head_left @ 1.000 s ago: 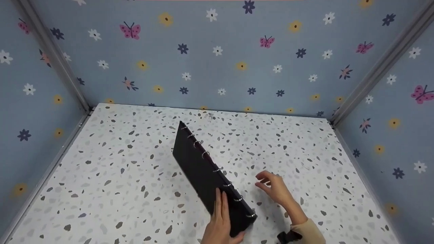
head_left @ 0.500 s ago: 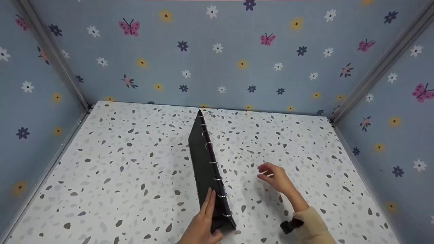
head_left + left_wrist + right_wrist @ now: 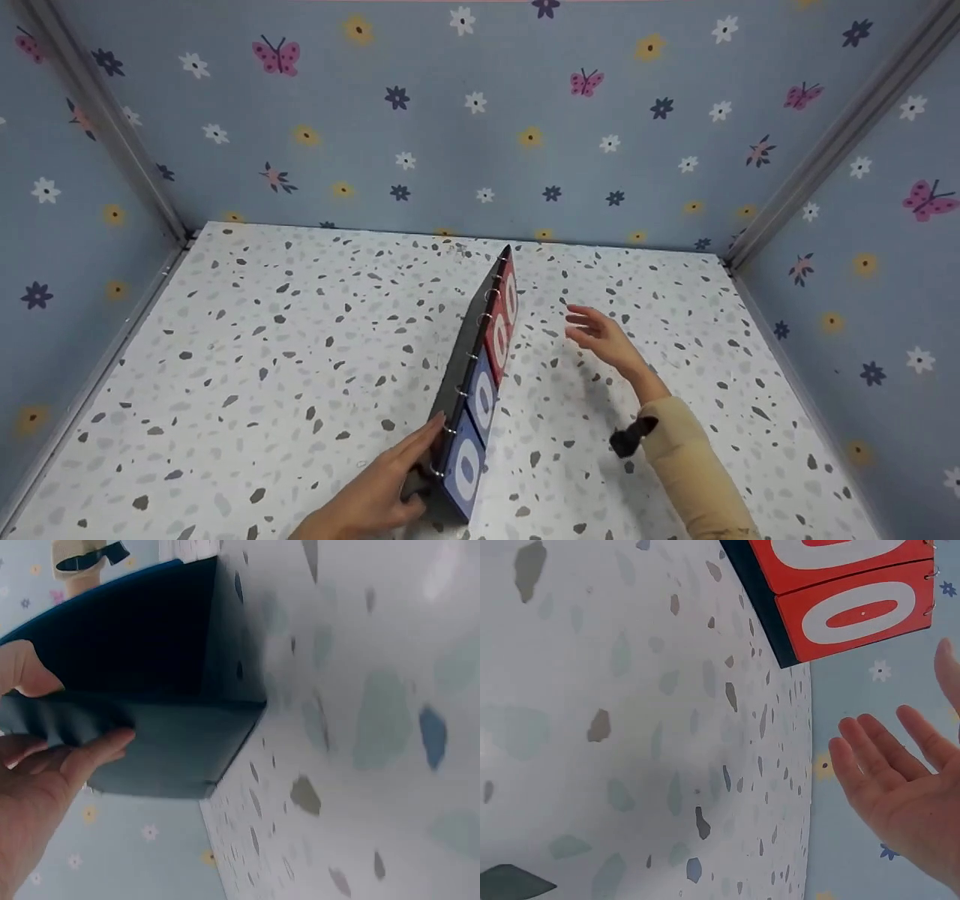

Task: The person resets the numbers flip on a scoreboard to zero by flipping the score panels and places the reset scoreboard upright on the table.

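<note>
A flip scoreboard (image 3: 484, 397) stands on its lower edges like a tent, black outside, with metal rings along its top. Its front shows two blue and two red number cards, each bearing a white 0. My left hand (image 3: 375, 487) grips the near end of the rear panel. In the left wrist view the thumb lies inside that black panel (image 3: 180, 742) and the fingers press its outer face. Off to the right, my right hand (image 3: 606, 341) hovers with nothing in it. In the right wrist view its fingers (image 3: 877, 754) are extended, apart from the red cards (image 3: 859, 611).
A white speckled tabletop (image 3: 247, 360) lies under everything. Blue walls (image 3: 442, 120) patterned with flowers and butterflies close off the back and both sides, joined by grey metal corner posts (image 3: 847, 127). A black strap device (image 3: 630, 439) sits on the right sleeve.
My left hand has turned the scoreboard clockwise, its far end swinging right, so the numbered front came into sight. My left hand shifted left; my right hand moved a little farther forward.
</note>
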Action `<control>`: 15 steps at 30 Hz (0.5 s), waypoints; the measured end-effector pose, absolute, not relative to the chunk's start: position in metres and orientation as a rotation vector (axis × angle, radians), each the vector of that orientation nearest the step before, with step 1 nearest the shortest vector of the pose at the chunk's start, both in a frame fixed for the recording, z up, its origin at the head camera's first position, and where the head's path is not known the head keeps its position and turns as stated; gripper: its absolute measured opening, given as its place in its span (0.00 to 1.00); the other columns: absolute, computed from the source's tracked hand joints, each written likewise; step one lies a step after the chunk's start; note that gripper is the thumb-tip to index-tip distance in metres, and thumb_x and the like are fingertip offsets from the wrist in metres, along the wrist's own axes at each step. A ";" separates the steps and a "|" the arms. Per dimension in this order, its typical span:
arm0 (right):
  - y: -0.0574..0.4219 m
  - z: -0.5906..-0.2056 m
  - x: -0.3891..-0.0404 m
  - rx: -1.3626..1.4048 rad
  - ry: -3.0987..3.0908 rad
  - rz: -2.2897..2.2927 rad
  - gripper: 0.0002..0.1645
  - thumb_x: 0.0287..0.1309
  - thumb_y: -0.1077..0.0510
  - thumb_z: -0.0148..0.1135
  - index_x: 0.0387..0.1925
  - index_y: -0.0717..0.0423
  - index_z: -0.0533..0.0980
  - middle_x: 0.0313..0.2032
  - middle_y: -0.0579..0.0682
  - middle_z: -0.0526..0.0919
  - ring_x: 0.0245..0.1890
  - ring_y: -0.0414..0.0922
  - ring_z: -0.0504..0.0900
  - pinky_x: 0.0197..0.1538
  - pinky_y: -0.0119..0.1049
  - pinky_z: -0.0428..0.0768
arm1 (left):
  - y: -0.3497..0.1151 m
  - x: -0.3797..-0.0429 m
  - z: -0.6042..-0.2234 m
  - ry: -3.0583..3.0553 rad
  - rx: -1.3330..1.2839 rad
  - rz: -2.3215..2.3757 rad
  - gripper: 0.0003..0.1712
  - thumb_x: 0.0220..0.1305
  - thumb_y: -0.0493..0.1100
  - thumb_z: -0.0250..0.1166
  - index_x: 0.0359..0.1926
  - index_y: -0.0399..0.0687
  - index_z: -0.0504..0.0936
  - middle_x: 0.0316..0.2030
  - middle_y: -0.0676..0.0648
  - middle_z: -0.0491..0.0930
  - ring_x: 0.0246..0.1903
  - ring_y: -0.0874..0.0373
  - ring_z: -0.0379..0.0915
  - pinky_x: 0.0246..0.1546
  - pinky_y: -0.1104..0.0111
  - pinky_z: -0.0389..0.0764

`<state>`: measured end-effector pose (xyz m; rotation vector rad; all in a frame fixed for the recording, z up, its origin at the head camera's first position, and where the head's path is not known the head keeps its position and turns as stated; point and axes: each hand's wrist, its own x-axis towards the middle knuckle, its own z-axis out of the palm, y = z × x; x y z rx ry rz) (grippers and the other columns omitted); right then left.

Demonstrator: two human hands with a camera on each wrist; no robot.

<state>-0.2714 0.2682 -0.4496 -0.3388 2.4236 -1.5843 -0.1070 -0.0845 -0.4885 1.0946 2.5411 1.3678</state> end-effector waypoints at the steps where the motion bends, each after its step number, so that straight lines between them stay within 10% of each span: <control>1: 0.267 -0.449 -0.275 -0.335 2.409 -1.590 0.31 0.61 0.58 0.54 0.63 0.65 0.57 0.58 0.67 0.63 0.54 0.58 0.68 0.52 0.51 0.68 | -0.088 -0.109 -0.489 2.520 1.110 1.386 0.56 0.34 0.24 0.61 0.68 0.41 0.47 0.66 0.37 0.50 0.60 0.43 0.54 0.52 0.63 0.68; 15: 0.252 -0.467 -0.303 -0.275 2.393 -1.647 0.40 0.59 0.58 0.57 0.66 0.62 0.49 0.64 0.67 0.53 0.63 0.61 0.53 0.60 0.52 0.58 | -0.128 -0.152 -0.492 2.167 1.115 1.526 0.55 0.35 0.17 0.56 0.68 0.48 0.52 0.66 0.45 0.54 0.61 0.46 0.54 0.46 0.53 0.71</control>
